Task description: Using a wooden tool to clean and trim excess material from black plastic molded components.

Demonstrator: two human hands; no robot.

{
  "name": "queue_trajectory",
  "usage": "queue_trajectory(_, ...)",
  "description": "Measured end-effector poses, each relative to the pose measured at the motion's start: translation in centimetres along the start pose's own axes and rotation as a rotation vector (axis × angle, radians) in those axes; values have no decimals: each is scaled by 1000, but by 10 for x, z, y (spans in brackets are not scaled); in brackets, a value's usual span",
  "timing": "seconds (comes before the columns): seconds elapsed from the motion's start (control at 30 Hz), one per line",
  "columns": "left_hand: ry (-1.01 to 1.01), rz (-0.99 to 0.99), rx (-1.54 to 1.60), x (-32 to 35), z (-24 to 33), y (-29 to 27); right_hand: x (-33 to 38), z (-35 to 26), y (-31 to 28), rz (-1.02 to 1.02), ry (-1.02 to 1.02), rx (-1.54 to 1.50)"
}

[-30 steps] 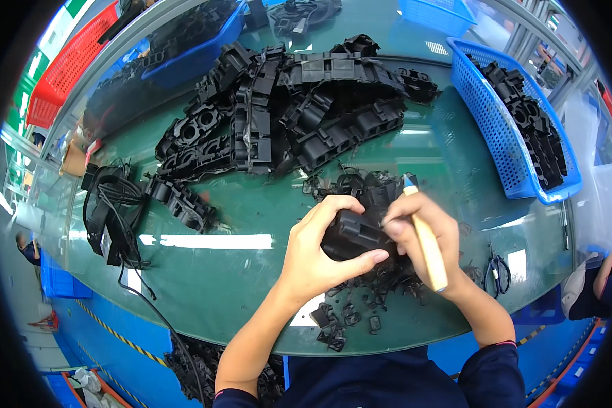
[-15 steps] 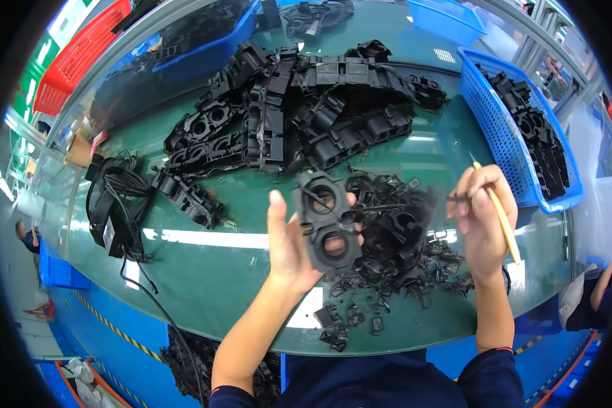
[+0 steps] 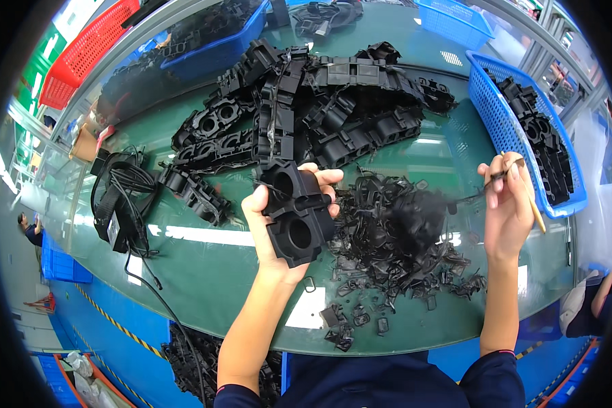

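Observation:
My left hand is wrapped round a black moulded plastic part with two round openings, lifted above the green table. My right hand is closed at the right, near the blue basket. Between its fingertips is a thin dark strip of plastic, and a slim yellow-handled tool lies along the palm; the tool's tip is hard to make out. A blurred dark piece appears at the strip's far end. Below and between my hands spreads a heap of black plastic scraps.
Large joined black mouldings are piled at the table's far side. A blue basket of black parts stands at the right. Bundled black cable lies at the left, near a single black moulding. A red basket is far left.
My left hand has moved left and turned the part. My right hand has moved right, drawing the dark strip away; the dark piece over the heap has become blurred.

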State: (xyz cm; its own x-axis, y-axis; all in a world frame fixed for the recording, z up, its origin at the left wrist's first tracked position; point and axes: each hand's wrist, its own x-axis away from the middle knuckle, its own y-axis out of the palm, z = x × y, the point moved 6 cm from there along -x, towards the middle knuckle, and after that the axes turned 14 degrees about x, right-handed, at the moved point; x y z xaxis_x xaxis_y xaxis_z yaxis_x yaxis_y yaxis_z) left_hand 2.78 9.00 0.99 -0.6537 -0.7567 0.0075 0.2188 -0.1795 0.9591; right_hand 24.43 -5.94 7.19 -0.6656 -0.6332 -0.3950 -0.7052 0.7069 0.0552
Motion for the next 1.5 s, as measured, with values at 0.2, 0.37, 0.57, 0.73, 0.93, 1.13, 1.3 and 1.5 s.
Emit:
queue_trajectory(0.2, -327, -252, 272, 7, -25, 8, 20, -27, 25, -487, -161, -417)
queue_trajectory(0.37, -307, -195, 14, 11, -28, 2, 22, -27, 10, 164, -232, 414)
queue_trajectory(0.57, -238, -209, -163, 17, -32, 14, 45, -24, 69, -337, -610, 834)
queue_trajectory(0.73, -126, -170, -396, 15, -27, 12, 55, -11, 88, -506, -488, 718)
queue_trajectory(0.93, -179, -173, -482, 18, -32, 14, 40, -10, 64, -433, -221, 252)
queue_trajectory(1.13, -62, -73, -735, 14, -30, -5, 17, 5, 13, 37, -62, 6)
queue_trajectory(1.3, -5, -107, -734, 14, -16, 5, 5, 1, -7, 191, -90, 13)
queue_trajectory(1.5, 92, -179, -852, 16, -20, 9, 22, -23, 35, 4, -503, 978)
